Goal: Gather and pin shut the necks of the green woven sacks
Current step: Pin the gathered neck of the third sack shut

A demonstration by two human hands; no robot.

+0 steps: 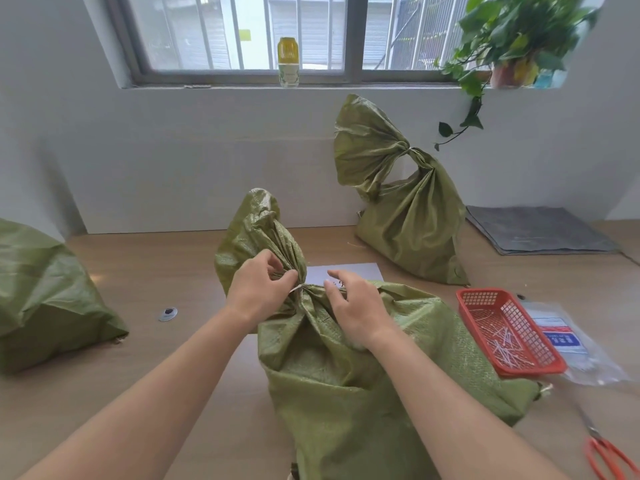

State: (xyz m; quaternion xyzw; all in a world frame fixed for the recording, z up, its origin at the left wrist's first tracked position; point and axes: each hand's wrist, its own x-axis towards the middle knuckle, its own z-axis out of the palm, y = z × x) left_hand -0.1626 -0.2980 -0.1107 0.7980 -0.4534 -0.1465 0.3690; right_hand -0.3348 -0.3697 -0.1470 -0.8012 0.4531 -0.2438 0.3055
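Nearest, a green woven sack (pixel 346 393) is laid on the table (pixel 173 271), its neck (pixel 302 289) already gathered. The folds are pinched by the left hand (pixel 259 292), fingers curled tight. The right hand (pixel 353 306) is bent over the cloth just beside, but whether it grips cannot be told. Pinning seems in hand: next, a pin (pixel 502 344) is probably needed from the red basket (pixel 485 296), the neck being held squeezed.

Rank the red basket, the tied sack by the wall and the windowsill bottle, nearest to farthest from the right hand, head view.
From the right hand:
1. Red basket, just right on the table.
2. Tied sack, behind, against the wall.
3. Bottle, up on the windowsill.
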